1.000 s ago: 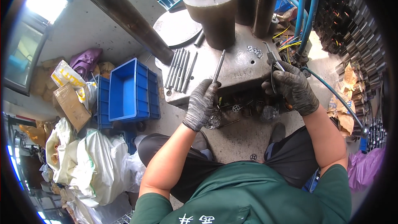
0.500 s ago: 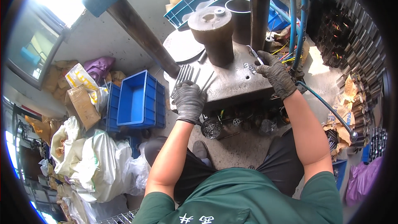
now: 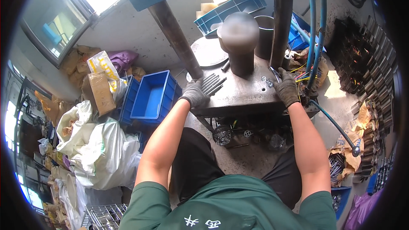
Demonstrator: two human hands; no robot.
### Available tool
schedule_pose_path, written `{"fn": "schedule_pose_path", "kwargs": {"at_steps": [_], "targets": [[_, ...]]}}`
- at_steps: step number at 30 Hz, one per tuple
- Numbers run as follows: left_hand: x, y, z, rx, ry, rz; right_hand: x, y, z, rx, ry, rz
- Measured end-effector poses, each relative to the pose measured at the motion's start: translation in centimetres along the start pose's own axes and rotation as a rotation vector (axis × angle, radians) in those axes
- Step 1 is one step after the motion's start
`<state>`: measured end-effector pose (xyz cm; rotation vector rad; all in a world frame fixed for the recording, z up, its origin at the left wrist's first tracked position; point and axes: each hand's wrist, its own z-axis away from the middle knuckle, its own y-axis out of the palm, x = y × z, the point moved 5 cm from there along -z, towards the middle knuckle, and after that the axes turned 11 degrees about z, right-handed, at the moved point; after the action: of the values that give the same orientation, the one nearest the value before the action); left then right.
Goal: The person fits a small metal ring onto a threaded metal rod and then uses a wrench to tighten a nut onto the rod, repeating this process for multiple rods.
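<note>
A bundle of several thin metal rods [image 3: 213, 84] lies on the flat metal bed of a press [image 3: 228, 100]. My left hand [image 3: 195, 93], in a grey glove, rests at the rods' left ends with fingers laid out rather flat. At the bed's right side my gloved right hand [image 3: 286, 87] is closed on a slim silver hand tool [image 3: 277, 75]; its kind is hard to make out. Small metal rings [image 3: 267, 81] lie left of that hand, near a hole in the bed. Between the hands stands a thick metal post [image 3: 241, 61], its rounded top blurred.
Two steel columns [image 3: 175, 38] rise behind the bed, with a round plate [image 3: 208, 52] nearby. Blue hoses [image 3: 313, 30] hang at the right. An empty blue crate [image 3: 151, 96] and white sacks [image 3: 102, 153] sit left. A cup of small parts [image 3: 222, 135] is below; stacked metal parts [image 3: 375, 59] stand right.
The view has shifted, so the press sits farther right. My left hand has slid to the rods' left ends, and the rods lie more sideways. The post's top, sharp before, is now blurred.
</note>
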<state>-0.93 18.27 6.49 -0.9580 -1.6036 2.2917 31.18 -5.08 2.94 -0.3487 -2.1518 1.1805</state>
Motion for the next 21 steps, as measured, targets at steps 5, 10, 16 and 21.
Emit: {"fn": "schedule_pose_path", "kwargs": {"at_steps": [5,10,16,21], "targets": [[-0.5,1.7,0.2,0.086,0.264,-0.190,0.4,1.9,1.2,-0.133,-0.003,0.070],[-1.6,3.6,3.0,-0.039,0.642,-0.213,1.6,2.7,2.1,-0.222,-0.126,0.108],[-1.7,4.3,3.6,-0.125,0.826,-0.194,1.2,2.3,2.3,-0.224,-0.130,0.071],[-0.3,5.2,3.4,-0.107,0.924,-0.322,1.8,2.6,2.4,-0.217,-0.105,0.090]]}}
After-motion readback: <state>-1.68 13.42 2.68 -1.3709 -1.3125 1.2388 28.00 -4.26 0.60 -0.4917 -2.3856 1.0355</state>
